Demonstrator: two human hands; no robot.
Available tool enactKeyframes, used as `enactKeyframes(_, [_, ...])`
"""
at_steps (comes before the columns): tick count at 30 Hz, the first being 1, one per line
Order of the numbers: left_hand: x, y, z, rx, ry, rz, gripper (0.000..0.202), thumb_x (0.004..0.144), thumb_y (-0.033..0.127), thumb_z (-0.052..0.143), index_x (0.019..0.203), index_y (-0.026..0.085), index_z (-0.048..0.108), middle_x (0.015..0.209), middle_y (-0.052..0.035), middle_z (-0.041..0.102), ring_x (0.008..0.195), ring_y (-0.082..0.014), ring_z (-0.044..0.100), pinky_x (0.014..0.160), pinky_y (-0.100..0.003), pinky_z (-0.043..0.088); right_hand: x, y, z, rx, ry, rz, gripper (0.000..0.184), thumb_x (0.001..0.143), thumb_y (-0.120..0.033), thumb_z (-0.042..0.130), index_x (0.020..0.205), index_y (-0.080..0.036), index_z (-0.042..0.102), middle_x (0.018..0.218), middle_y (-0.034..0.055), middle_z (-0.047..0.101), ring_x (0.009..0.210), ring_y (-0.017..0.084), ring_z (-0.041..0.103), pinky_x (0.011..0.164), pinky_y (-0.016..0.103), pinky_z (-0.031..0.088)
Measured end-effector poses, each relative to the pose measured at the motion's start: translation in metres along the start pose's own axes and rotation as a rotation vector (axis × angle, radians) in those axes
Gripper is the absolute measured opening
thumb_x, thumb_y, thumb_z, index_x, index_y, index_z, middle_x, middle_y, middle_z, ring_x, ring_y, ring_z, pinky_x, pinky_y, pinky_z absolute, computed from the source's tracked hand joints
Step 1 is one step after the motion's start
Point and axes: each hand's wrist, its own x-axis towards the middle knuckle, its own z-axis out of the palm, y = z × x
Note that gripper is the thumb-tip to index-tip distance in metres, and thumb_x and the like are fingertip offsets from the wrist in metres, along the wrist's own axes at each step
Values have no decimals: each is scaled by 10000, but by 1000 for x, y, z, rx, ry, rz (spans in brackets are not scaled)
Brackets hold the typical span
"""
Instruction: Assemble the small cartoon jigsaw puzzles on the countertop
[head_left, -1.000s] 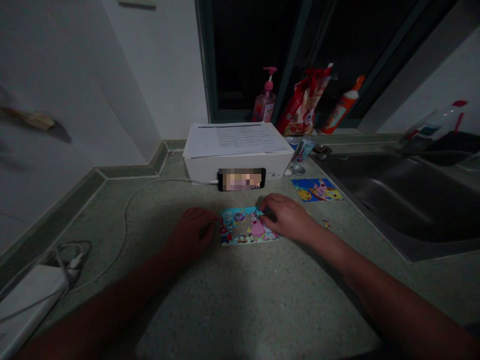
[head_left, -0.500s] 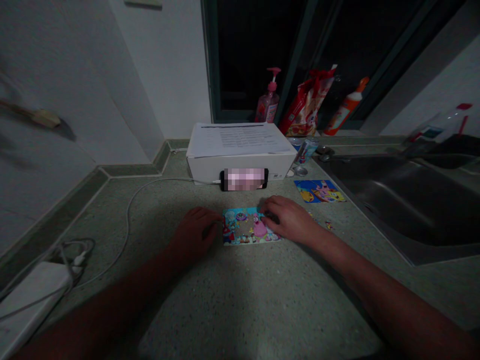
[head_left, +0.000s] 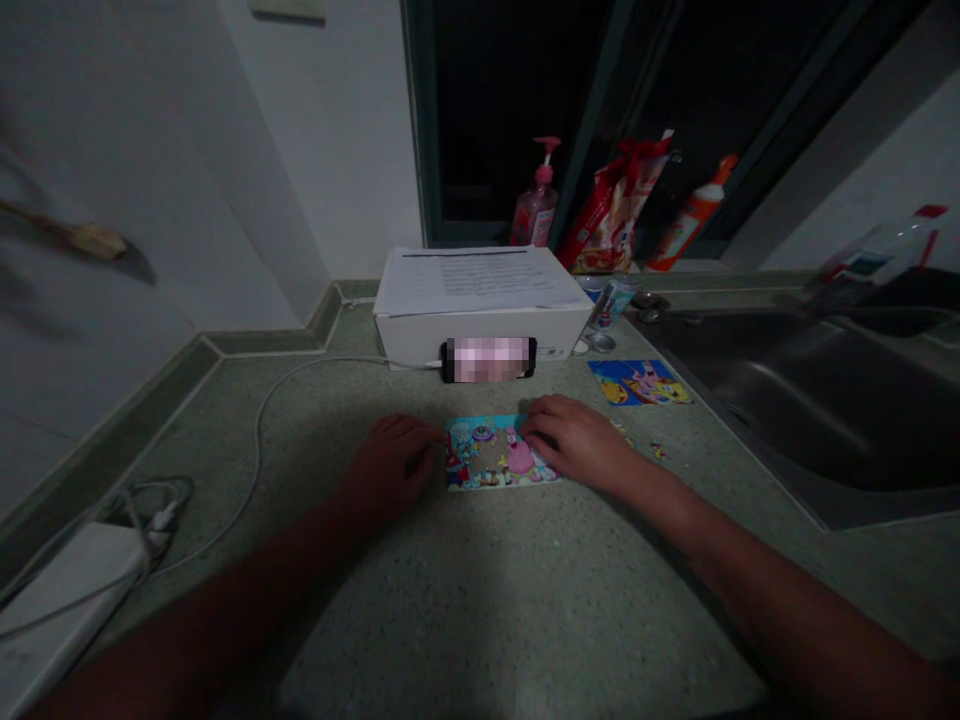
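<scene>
A small colourful cartoon jigsaw puzzle (head_left: 491,455) lies flat on the speckled countertop (head_left: 480,600) between my hands. My left hand (head_left: 390,465) rests at its left edge, its curled fingertips against the border. My right hand (head_left: 577,440) covers the upper right corner with bent fingers pressed down; what lies under the fingertips is hidden. A few loose puzzle pieces (head_left: 656,450) lie just right of my right wrist. A second cartoon picture card (head_left: 637,382) lies further back on the right.
A white box (head_left: 480,310) topped with a printed sheet stands behind the puzzle, a phone (head_left: 489,360) leaning on it with a white cable (head_left: 255,450). A steel sink (head_left: 810,410) is at right. Bottles and a red bag (head_left: 615,210) line the windowsill. A charger (head_left: 67,590) lies at left.
Both hands stay at the puzzle's edges. My right fingers have shifted slightly on the upper right corner, and the view has drifted a little.
</scene>
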Motion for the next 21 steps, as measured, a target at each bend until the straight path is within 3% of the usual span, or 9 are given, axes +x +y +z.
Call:
enactKeyframes(6, [-1, -6, 7, -13, 30, 26, 275, 979, 131, 526, 1085, 246, 751, 1036, -64, 804, 987, -259, 750, 973, -506, 620, -7, 5, -11, 9, 64, 21, 209, 1044, -202, 596, 1054, -223, 803, 1109, 102, 778, 1058, 277, 733, 924, 418, 595])
enactKeyframes(14, [0, 2, -2, -15, 22, 7, 301, 981, 134, 535, 1090, 306, 755, 1043, -40, 817, 993, -264, 777, 939, -515, 650, -35, 35, -44, 20, 79, 213, 281, 1061, -322, 533, 1078, -227, 796, 1093, 129, 796, 1049, 313, 749, 955, 487, 591])
enactKeyframes(21, [0, 0, -1, 30, 10, -4, 314, 969, 112, 542, 1103, 284, 768, 1058, -57, 820, 1000, -267, 775, 954, -505, 648, -50, 74, -64, -56, -136, 371, 335, 1025, -311, 505, 1051, -212, 825, 1103, 139, 828, 1035, 317, 754, 989, 478, 571])
